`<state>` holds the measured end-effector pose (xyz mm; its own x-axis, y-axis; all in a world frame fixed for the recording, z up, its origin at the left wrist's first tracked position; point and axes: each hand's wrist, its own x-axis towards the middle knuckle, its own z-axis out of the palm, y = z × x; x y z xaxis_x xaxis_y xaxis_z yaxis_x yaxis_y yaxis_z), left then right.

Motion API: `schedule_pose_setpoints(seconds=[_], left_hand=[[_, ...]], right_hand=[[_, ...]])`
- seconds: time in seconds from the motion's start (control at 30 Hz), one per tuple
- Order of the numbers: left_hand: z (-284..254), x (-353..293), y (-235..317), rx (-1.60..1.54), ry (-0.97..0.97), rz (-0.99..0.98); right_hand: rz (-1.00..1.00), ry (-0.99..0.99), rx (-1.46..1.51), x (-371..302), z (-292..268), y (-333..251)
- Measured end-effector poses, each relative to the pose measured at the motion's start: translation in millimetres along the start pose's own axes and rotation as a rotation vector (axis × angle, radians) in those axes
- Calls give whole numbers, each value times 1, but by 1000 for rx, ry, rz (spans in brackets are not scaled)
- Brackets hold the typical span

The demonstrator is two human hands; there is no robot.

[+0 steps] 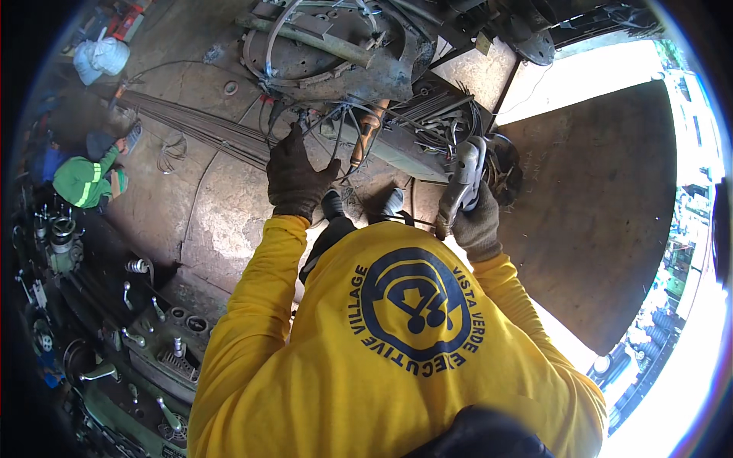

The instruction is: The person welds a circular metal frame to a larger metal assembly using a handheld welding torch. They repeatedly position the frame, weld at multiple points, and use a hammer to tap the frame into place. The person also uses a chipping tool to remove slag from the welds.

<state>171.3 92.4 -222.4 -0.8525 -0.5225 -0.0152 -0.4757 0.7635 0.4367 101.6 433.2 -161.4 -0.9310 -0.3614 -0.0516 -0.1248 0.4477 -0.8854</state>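
Seemingly it's a tool-handling step, the right hand (477, 227) gripping a grey metal tool (464, 172), the left hand (298, 179) open beside a copper-brown handle (369, 131); moving next calls for steadiness.

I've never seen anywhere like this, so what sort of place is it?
Probably a metalworking shop: there's a machine with several levers at lower left, a bundle of long thin rods and a heavy round metal piece near the top.

The metal tool (466, 168) partly hides the right hand (479, 227); 1 black shape (489, 437) (blurred) is cut off below.
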Motion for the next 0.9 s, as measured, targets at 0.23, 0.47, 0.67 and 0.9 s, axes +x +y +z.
schedule_pose_setpoints(seconds=[0.23,0.47,0.67,0.9], left_hand=[[-4,3,-4,-31,-26,24],[-9,5,-2,-42,-55,15],[-11,4,0,-34,-71,4],[-4,2,-5,-26,-64,1]], right_hand=[[-60,58,-19,-3,11,-24],[-34,74,-169,-7,13,-27],[-21,84,-191,-6,14,-15],[-55,70,-151,-1,17,-21]])
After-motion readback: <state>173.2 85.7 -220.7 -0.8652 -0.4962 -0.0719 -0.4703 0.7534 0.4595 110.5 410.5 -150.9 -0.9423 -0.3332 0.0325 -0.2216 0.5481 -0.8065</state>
